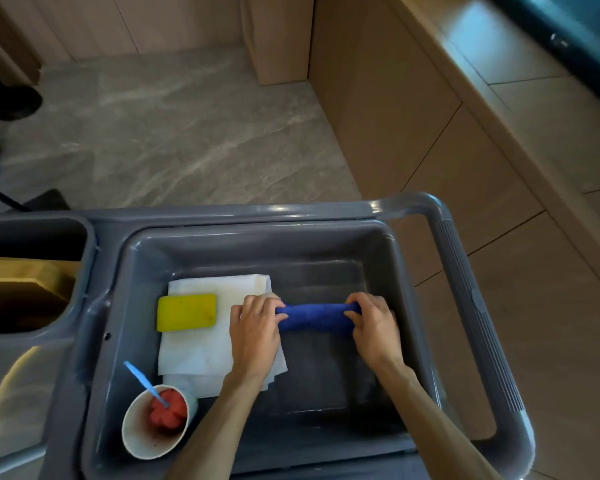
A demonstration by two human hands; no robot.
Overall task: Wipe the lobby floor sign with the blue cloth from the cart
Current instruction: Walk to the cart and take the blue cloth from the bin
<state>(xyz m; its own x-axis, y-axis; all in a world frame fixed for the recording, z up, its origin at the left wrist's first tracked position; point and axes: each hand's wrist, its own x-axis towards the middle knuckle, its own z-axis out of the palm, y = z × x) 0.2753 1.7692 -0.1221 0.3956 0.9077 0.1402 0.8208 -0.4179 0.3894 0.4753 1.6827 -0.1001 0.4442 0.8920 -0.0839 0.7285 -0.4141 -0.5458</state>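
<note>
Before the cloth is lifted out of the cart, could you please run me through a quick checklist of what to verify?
1. Left hand grips one end of the blue cloth: ok.
2. Right hand grips the other end: ok.
3. Cloth free of the yellow sponge, which lies apart on the white cloth: ok.
4. Paper cup with the blue-handled brush stands away from the lifting path, in the grey tub's near left corner: ok.
5. Cloth damp or clean enough for wiping: cannot tell.
6. Floor sign located and within reach: cannot tell, not in view.
</note>
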